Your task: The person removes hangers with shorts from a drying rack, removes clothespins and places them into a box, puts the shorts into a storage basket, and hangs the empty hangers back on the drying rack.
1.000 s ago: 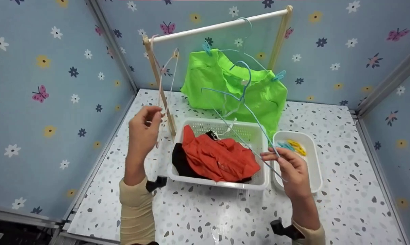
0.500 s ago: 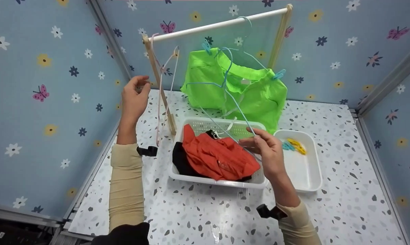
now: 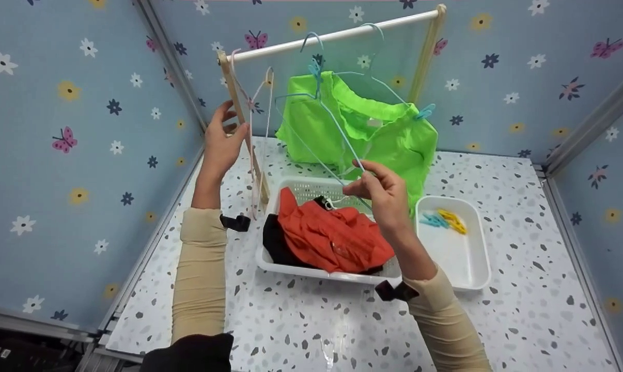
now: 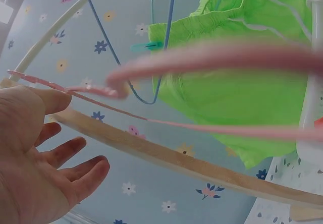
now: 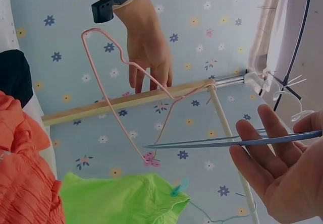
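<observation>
My right hand [image 3: 386, 199] pinches a blue wire clothes hanger [image 5: 202, 144] by its lower corner. In the head view the hanger's hook overlaps the white rod [image 3: 342, 34] of the rack. My left hand [image 3: 222, 147] is up at the rack's left wooden post [image 4: 166, 158], its fingers loosely spread in the left wrist view. Right by its thumb is a pink hanger [image 4: 202, 60], hanging from the rod's left end. Bright green shorts [image 3: 311, 124] hang from a light-blue hanger, clipped by turquoise clothespins [image 3: 425, 112].
A white basket [image 3: 301, 270] below the rack holds a red garment [image 3: 332, 237] and black cloth [image 3: 278, 245]. To its right stands a white tray [image 3: 451, 263] with yellow clothespins [image 3: 452, 221] and turquoise ones. Patterned panels enclose the speckled table [image 3: 311, 320].
My right hand has moved left and up, carrying the blue hanger to the rod. My left hand has risen from the pink hanger's side to the wooden post.
</observation>
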A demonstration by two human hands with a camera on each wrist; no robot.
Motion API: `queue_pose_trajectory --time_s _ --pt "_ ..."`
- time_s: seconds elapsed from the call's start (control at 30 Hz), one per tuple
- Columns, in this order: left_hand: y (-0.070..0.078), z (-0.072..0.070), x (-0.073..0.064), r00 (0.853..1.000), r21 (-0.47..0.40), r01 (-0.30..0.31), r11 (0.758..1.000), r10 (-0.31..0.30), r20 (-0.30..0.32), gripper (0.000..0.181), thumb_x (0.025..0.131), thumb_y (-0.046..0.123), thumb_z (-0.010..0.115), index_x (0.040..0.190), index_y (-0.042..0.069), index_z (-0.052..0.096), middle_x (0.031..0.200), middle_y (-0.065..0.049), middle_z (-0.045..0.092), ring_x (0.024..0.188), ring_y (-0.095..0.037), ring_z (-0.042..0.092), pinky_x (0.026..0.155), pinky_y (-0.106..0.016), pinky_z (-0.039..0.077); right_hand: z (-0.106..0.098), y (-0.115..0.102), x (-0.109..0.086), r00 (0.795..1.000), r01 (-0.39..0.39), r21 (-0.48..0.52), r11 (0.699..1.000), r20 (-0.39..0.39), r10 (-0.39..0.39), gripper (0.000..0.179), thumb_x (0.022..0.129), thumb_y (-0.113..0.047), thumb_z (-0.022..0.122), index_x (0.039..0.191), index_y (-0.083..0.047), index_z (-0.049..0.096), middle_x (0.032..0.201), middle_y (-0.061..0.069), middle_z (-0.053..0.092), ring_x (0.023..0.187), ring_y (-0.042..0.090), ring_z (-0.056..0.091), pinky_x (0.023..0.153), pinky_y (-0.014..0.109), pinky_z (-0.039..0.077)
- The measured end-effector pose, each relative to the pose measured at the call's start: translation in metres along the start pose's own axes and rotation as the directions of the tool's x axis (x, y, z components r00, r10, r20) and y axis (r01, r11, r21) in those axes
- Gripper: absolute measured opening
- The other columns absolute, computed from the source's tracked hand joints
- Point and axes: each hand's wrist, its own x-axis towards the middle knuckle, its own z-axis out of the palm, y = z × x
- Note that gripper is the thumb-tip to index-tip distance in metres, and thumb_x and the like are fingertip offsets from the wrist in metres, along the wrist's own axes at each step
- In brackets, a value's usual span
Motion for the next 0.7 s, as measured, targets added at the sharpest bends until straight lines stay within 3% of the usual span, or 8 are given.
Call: queue_pose_trajectory --time_s 0.27,0.5,0.7 --pt "-0.003 0.01 0.009 0.998 -0.014 -0.017 1.0 0.017 -0.058 0.052 0.102 0.026 0.05 0.15 0.013 0.033 0.133 -0.012 0.048 0.117 -0.026 0.055 0.093 -0.04 0.046 0.012 0.005 0.018 1.0 0.006 -0.017 1.0 0.027 -0.005 0.027 0.098 -0.004 0.048 0.116 0.006 0.065 0.068 0.014 0.067 0.066 0.022 0.069 0.074 0.039 0.055" --pt "-0.012 0.016 0.014 0.991 -0.033 -0.083 0.996 0.08 -0.108 0.044 0.103 0.025 0.048 0.144 0.009 0.043 0.118 -0.015 0.054 0.1 -0.027 0.06 0.088 -0.043 0.048 0.025 0.011 0.033 0.999 -0.017 -0.016 1.0 0.036 0.018 0.027 0.098 -0.002 0.047 0.116 0.007 0.064 0.065 0.016 0.066 0.064 0.023 0.068 0.074 0.039 0.056" --pt "-0.011 0.014 0.014 0.989 -0.005 -0.071 0.997 0.07 -0.128 0.044 0.102 0.028 0.05 0.142 0.01 0.046 0.118 -0.012 0.056 0.101 -0.025 0.06 0.089 -0.04 0.048 0.035 0.022 0.041 0.998 -0.031 -0.044 0.999 0.06 0.034 0.027 0.098 -0.001 0.047 0.117 0.006 0.064 0.064 0.016 0.066 0.063 0.024 0.068 0.074 0.039 0.056"
